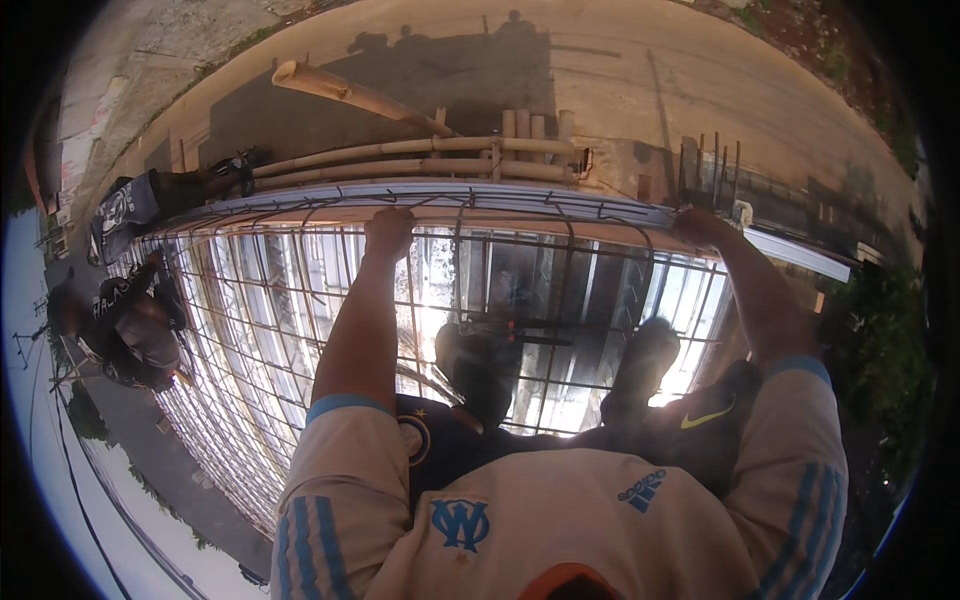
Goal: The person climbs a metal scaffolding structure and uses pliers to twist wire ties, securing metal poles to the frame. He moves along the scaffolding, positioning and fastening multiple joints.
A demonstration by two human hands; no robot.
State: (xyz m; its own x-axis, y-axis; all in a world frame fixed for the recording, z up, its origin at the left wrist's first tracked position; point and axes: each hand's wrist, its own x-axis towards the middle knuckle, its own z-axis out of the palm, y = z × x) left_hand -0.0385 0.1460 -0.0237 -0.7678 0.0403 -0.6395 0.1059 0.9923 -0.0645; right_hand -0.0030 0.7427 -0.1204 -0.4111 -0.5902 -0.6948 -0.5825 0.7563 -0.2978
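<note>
Pinch risk at the pale edge strip (430,193)
Left hand (390,232) and right hand (702,228) looked curled, finger closure and hold unclear; shifting steel grid (571,238) could have trapped them.

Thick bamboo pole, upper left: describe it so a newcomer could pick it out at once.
Beyond the rebar grid, bamboo rails run along the far edge. From there, one bamboo pole slants up and left across the tan ground. Unlike the rails, it juts outward, looks thicker and shows a round cut end.
</note>
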